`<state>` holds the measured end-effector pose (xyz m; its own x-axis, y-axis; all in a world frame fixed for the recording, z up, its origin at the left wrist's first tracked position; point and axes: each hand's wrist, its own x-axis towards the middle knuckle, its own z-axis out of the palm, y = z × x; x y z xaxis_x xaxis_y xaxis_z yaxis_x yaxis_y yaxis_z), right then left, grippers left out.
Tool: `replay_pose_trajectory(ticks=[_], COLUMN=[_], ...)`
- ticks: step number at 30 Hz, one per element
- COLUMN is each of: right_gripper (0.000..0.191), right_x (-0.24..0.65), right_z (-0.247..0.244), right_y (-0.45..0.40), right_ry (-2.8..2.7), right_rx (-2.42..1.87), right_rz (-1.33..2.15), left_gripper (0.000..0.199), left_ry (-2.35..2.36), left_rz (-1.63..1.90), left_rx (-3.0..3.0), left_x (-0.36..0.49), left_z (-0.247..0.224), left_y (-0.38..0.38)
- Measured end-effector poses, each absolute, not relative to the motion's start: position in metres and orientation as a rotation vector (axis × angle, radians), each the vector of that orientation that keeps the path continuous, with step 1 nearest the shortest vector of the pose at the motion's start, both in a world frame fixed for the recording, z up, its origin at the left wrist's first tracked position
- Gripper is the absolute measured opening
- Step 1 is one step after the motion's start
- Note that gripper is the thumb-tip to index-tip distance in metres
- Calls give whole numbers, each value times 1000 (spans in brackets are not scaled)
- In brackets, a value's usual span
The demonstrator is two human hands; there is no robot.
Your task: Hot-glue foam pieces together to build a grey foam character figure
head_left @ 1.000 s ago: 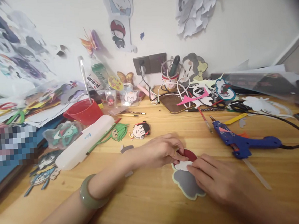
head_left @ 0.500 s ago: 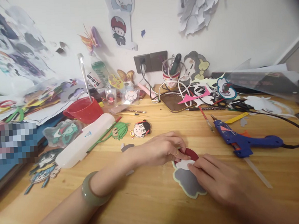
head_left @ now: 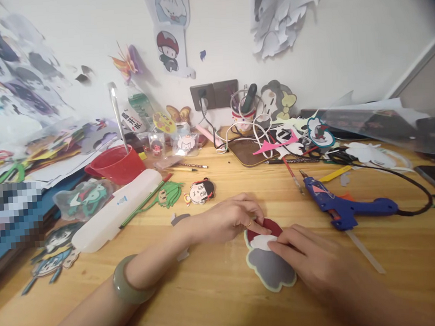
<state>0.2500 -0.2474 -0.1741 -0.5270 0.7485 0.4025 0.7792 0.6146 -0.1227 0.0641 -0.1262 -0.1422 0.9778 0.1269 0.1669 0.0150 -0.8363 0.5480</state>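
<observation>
A flat paper cutout [head_left: 271, 268] with a grey lower part, a pale green edge, a white middle and a dark red top lies on the wooden table. My left hand [head_left: 239, 218], with a ring and a jade-coloured bangle on that arm, presses its fingers on the red top. On the right side of the cutout, my right hand [head_left: 304, 251] has its fingers drawn together over the white piece and the edge. Fingertips of both hands rest on the cutout and cover parts of it.
A blue glue gun [head_left: 349, 209] lies to the right with its black cable. On the left are a red cup [head_left: 118, 164], a white case [head_left: 117, 208] and a green pencil. Two small character cutouts, one a black-haired head [head_left: 200, 191], lie beyond my left hand.
The whole view has shifted slightly, so things appear a little further left and lower. My hands stay on the cutout; more of its white piece shows between them.
</observation>
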Motion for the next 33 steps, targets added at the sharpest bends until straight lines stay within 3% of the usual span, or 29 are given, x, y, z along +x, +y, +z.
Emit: replay_pose_trajectory(ticks=[10, 21, 27, 33], right_gripper=[24, 32, 27, 40], right_x=[252, 252, 252, 253], right_z=[-167, -165, -168, -168], right_y=[-245, -243, -243, -239], right_ry=[-2343, -2361, -2295, -2220], right_rx=[-1284, -1237, -1360, -1440], right_rz=[-108, -107, -139, -250], left_gripper=[43, 54, 48, 61], left_ry=[190, 169, 235, 394], left_rz=[325, 238, 270, 316], left_rx=[2545, 2491, 2451, 2349], left_x=[61, 59, 59, 58], left_z=[-151, -148, -145, -147], left_y=[-125, -126, -129, -135])
